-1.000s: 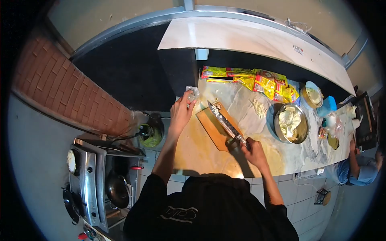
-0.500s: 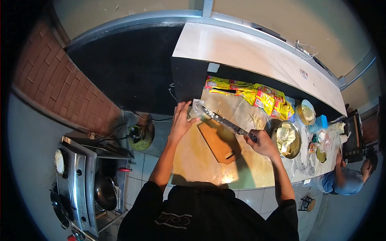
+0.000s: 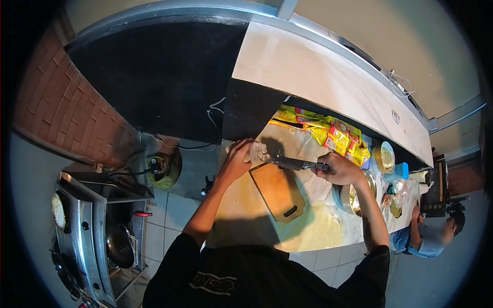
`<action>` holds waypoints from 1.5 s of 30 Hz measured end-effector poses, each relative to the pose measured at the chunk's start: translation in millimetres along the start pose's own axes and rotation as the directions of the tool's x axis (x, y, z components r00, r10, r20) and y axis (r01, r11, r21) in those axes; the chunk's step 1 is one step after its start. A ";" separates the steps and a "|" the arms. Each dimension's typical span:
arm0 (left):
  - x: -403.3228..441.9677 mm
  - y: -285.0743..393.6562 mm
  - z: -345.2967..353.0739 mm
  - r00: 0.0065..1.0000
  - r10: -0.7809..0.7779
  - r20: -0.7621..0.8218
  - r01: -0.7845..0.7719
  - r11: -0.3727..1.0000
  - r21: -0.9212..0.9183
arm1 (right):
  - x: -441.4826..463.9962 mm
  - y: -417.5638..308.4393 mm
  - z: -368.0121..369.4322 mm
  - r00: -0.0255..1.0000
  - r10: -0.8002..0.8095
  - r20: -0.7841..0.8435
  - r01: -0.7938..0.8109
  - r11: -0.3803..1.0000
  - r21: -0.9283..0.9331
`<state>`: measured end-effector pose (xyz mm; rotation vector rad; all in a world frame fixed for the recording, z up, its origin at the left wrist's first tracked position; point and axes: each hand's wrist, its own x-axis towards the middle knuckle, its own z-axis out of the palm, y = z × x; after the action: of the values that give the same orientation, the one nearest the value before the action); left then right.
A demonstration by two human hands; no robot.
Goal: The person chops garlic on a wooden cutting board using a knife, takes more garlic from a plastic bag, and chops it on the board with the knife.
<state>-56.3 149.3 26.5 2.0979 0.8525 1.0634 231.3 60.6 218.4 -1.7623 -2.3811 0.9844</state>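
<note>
My left hand (image 3: 238, 160) is closed around a small clear plastic bag (image 3: 258, 153) at the far left edge of the table. Pale chopped bits show in the bag's mouth. In my right hand (image 3: 340, 169) is the black handle of a large kitchen knife (image 3: 290, 163). Its blade points left, with the tip end at the bag's opening; whether it touches the bag I cannot tell. Below the blade, a wooden cutting board (image 3: 277, 192) lies flat on the table. My right forearm partly hides a metal bowl (image 3: 353, 201).
Yellow food packets (image 3: 341, 136) line the back under a raised shelf (image 3: 318, 87). To the right stand a tub (image 3: 384, 157) and a blue container (image 3: 398, 172). A stove (image 3: 84, 226) and a green gas cylinder (image 3: 164, 172) are at left. Another person (image 3: 423, 238) is at far right.
The view has turned slightly. My right hand has brought the knife to a more level angle, its tip end still by the bag. Pale bits on the blade are now less visible.
</note>
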 end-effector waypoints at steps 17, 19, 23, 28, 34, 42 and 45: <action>3.0 12.4 25.3 0.993 -0.064 -0.096 0.062 0.998 -0.021 | 77.9 -63.9 -44.6 0.985 0.116 0.124 -0.084 0.968 -0.235; 5.3 14.0 26.3 0.990 -0.121 -0.078 0.115 0.990 -0.079 | 77.8 -59.8 -40.9 0.995 0.059 0.078 -0.038 0.966 -0.257; 3.1 17.5 29.4 0.993 -0.082 -0.084 0.083 0.996 0.010 | 77.5 -62.6 -40.1 0.995 0.100 0.010 -0.097 0.982 -0.160; -1.1 17.0 39.1 0.995 0.029 -0.096 -0.006 0.973 0.229 | 60.3 -71.3 -38.5 0.985 0.019 -0.170 -0.049 0.983 -0.176; -1.1 17.7 42.2 0.994 0.074 -0.078 -0.042 0.936 0.350 | 38.5 -60.1 -46.1 0.969 -0.090 -0.230 0.035 0.971 -0.235; -11.9 -4.8 30.8 0.998 0.035 -0.044 -0.014 0.917 0.399 | -52.7 -73.2 -89.7 0.917 -0.065 -0.393 0.009 0.990 -0.143; -8.2 -2.7 16.7 0.996 0.018 -0.087 0.008 0.957 0.291 | -99.2 -49.1 -75.9 0.850 0.086 -0.520 -0.079 0.996 0.035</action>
<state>-46.7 140.5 12.9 2.3077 1.1058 1.0951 253.5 2.1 337.2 -1.8415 -1.9633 0.4331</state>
